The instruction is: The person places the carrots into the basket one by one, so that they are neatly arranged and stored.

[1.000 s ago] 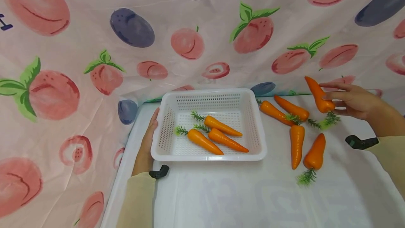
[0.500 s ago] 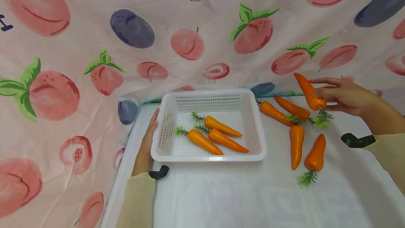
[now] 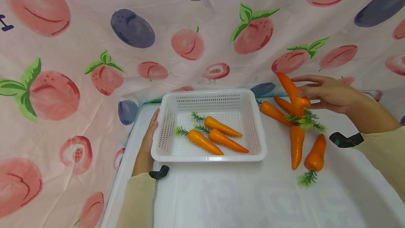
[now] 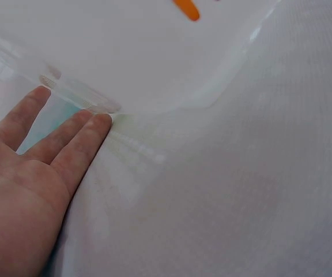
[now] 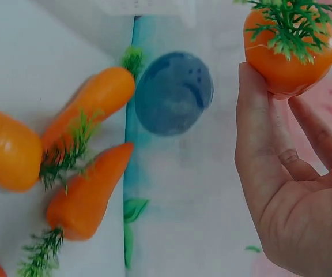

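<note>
My right hand [image 3: 332,94] pinches an orange toy carrot [image 3: 293,91] near its thick end, tip pointing up and left, green leaves hanging below. In the right wrist view the held carrot [image 5: 290,63] sits between thumb and fingers, above the table's level. My left hand [image 3: 146,149] lies along the left side of a white perforated plastic basket [image 3: 209,158]. In the left wrist view its fingers [image 4: 76,147] are straight, fingertips at the basket's edge. Three carrots lie inside the basket, among them a front one [image 3: 204,142].
Right of the basket, several carrots lie on the white table [image 3: 221,196]: one pointing forward [image 3: 296,147], another with its leaves toward me [image 3: 315,156], and one beside the basket rim [image 3: 275,112]. A fruit-print cloth [image 3: 190,13] hangs behind the table.
My right hand has carried the held carrot leftward, and it now overlaps the loose carrots in the head view. The left hand and basket have stayed in place.
</note>
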Demonstrator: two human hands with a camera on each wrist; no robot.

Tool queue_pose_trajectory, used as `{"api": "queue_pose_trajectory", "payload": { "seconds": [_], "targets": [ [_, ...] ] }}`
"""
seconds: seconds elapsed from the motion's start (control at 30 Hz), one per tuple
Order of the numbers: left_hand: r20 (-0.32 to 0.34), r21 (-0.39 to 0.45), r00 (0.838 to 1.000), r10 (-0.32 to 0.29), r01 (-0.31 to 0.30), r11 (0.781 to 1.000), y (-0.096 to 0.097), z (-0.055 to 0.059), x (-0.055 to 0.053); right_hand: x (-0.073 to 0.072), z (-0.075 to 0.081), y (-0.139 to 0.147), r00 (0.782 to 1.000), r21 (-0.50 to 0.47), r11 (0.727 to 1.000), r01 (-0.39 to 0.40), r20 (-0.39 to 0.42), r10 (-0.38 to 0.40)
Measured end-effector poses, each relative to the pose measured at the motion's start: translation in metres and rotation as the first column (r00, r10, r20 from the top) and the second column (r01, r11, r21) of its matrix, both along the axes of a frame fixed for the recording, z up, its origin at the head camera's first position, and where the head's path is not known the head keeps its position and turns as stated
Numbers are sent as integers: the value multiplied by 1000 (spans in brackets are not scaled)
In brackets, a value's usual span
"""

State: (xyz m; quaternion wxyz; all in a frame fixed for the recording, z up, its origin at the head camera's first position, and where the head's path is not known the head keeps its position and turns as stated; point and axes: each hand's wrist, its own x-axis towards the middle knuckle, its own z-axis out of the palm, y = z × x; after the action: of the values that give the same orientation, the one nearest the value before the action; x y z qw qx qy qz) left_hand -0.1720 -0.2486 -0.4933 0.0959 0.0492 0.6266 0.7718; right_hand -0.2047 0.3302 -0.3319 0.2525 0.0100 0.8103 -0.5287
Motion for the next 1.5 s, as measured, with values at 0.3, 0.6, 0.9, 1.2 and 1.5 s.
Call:
{"api": "queue_pose_trajectory", "payload": {
  "seconds": [0.3, 0.6, 0.9, 1.2, 1.5],
  "targets": [
    [3, 14, 1000, -1, 1, 1000, 1, 2, 1, 0, 7, -30, 999, -33, 998, -53, -12, 53],
    [6, 50, 1000, 1, -1, 999, 5, 8, 7, -6, 4, -62, 996, -56, 994, -92, -15, 91],
    [7, 53, 1000, -4, 4, 999, 7, 10, 9, -8, 1, -90, 996, -97, 991, -92, -8, 92],
    [-5, 46, 1000, -8, 8, 999, 5, 9, 7, -11, 0, -112, 992, -107, 987, -121, 8, 122],
    [0, 64, 1000, -8, 8, 998, 5, 7, 6, -12, -4, -131, 988, -150, 978, -147, 32, 153]
  ]
}}
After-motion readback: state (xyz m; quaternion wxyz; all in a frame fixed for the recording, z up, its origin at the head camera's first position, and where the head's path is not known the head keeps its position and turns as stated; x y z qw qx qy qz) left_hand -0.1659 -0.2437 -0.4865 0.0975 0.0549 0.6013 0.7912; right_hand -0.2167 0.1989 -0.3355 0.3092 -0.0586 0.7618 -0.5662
